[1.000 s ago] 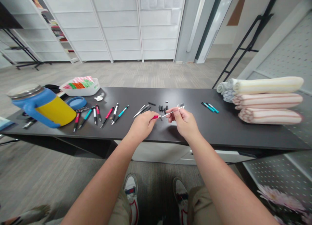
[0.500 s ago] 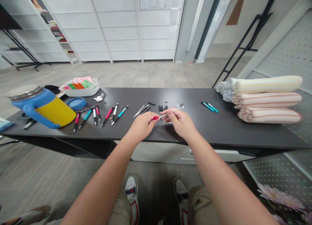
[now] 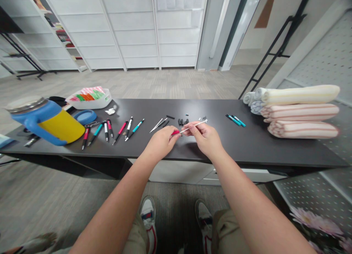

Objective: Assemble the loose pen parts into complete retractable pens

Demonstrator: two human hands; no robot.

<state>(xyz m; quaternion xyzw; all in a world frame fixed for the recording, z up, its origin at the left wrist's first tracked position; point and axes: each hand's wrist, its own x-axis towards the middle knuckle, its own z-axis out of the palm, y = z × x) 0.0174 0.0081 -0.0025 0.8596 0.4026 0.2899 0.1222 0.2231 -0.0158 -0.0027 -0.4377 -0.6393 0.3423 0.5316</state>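
My left hand [image 3: 162,141] is closed round a short red pen barrel [image 3: 175,132] just above the dark table [image 3: 255,146]. My right hand [image 3: 205,136] pinches a thin white ink refill [image 3: 194,126], whose lower end meets the open end of the red barrel. Both hands hover close together at the table's middle. Behind them lie small black pen parts [image 3: 183,121] and two loose white refills [image 3: 157,125].
Several assembled pens [image 3: 121,131] lie in a row to the left, two teal pens [image 3: 235,120] to the right. A blue and yellow jug [image 3: 46,121], a blue lid [image 3: 84,116] and a white tray [image 3: 89,98] stand far left. Rolled towels [image 3: 299,111] are stacked at the right.
My right hand has moved left toward my left hand, bringing the white refill's end up to the red barrel. The left hand has stayed nearly still.
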